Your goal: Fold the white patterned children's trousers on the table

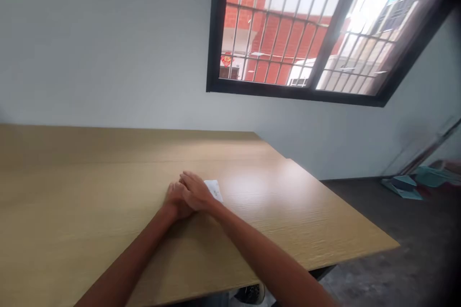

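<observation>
My left hand (175,197) rests on the wooden table (90,211), its fingers bent inward and partly covered. Over it lies my right hand (196,192), fingers together and curved across the left one. The two hands touch, and no object shows between them. Just beyond the right wrist, a small white piece of paper or card (214,190) with faint markings lies flat on the tabletop. Part of it is hidden behind the right hand and wrist.
A barred window (273,87) with a dark frame is set in the pale wall (108,48) behind the table. On the floor at right are a teal dustpan (403,187) and a leaning pole (428,151). A dark shoe (251,293) shows below the table's front edge.
</observation>
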`<state>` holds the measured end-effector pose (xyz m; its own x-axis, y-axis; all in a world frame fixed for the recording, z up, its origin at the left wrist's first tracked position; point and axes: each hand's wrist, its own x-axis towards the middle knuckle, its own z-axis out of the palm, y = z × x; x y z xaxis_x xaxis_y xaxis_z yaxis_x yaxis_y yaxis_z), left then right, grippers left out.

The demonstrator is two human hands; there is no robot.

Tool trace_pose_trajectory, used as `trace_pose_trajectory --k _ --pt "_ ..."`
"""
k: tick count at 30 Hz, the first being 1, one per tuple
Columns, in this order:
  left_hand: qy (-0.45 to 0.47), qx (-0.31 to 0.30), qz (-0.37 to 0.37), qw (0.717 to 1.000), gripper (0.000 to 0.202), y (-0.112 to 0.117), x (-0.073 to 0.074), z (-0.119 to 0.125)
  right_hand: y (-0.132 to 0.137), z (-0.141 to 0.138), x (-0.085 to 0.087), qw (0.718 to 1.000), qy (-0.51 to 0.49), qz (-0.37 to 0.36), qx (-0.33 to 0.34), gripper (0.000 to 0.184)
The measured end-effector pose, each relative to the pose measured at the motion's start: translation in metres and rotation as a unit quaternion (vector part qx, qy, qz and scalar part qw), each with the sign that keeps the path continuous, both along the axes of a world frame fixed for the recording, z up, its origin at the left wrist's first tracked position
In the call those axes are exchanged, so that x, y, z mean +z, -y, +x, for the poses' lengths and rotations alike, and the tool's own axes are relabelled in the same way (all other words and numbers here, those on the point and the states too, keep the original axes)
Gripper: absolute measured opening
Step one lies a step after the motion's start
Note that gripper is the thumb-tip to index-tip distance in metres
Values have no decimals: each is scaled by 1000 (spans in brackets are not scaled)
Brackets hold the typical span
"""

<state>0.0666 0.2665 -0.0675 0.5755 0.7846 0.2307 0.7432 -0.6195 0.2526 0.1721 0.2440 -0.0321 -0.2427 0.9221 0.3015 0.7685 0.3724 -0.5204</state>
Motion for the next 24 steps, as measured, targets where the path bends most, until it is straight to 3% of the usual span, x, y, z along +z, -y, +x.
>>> trace_pose_trajectory --k 4,8,14,22,24 --pt "-42 14 -25 999 67 7 14 2 8 27 2 994 82 23 63 60" --pt "-41 37 -53 997 68 14 24 3 14 54 0 990 131 0 54 65" --pt "-33 32 -83 995 73 13 23 -3 11 65 -10 991 124 -21 35 72" --pt "-5 41 -112 993 99 13 27 -17 23 86 -7 990 130 -47 37 77" --pt "-13 52 -111 992 96 13 25 -20 23 88 -7 990 123 -56 35 78"
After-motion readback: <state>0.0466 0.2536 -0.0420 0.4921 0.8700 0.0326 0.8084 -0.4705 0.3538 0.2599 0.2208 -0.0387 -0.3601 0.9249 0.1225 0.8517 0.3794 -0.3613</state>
